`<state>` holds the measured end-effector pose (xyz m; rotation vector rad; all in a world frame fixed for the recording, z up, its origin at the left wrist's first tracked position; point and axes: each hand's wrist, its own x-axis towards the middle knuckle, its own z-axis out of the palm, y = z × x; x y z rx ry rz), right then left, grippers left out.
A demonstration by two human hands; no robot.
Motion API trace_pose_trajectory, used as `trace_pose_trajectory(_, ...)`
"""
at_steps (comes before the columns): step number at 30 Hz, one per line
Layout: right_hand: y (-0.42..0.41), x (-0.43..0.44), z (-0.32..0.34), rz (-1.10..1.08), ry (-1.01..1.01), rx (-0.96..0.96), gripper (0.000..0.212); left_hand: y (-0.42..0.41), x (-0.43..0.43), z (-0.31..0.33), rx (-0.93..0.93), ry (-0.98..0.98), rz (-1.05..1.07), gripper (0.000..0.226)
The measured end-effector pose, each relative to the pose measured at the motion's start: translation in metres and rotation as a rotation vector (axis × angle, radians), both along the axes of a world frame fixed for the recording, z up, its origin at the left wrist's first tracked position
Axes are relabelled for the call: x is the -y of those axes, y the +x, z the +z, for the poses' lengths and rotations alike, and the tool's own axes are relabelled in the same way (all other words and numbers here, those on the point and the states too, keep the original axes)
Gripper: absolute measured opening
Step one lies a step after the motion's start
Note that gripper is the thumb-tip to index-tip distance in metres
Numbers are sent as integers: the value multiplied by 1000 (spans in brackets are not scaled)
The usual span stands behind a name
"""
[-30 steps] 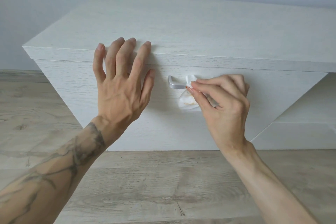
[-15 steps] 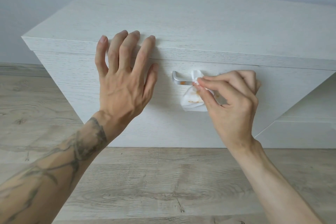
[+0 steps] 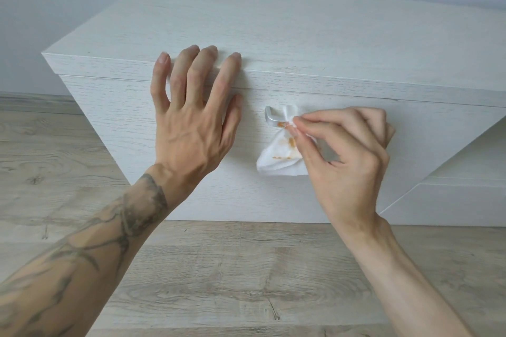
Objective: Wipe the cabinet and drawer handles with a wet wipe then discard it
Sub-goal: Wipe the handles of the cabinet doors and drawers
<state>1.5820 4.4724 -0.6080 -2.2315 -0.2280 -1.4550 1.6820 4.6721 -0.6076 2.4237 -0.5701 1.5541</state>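
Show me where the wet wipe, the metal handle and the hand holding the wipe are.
wet wipe (image 3: 276, 163), head view, on its hanging white lower fold.
handle (image 3: 271, 118), head view, on its bare metal left end.
right hand (image 3: 350, 164), head view, on the back of the hand.

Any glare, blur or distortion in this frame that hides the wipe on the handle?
Head view: soft, even light, no glare on the metal handle; wet wipe and its orange stains sharp; left hand and right hand in focus, faint shadows on the drawer front; wide-angle skews the cabinet sides.
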Motion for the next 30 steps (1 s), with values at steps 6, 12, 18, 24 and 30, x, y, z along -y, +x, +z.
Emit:
trace_pose_trajectory(6,16,-22,-2,-3,-41,40,7,2,2,-2,28,-5,10,44)
trace_pose_trajectory(12,9,-10,-6,-55,8,38,10,2,1,-2,8,-15,3,44)
trace_pose_trajectory(18,11,-12,-3,-31,-26,12,9,2,3,-2,11,-22,7,44)
trace_pose_trajectory(24,14,-24,-1,-32,-14,9,8,1,2,-2,12,-17,7,44)
trace_pose_trajectory(30,13,-26,-5,-44,-21,41,9,1,3,-2,15,-19,17,44)
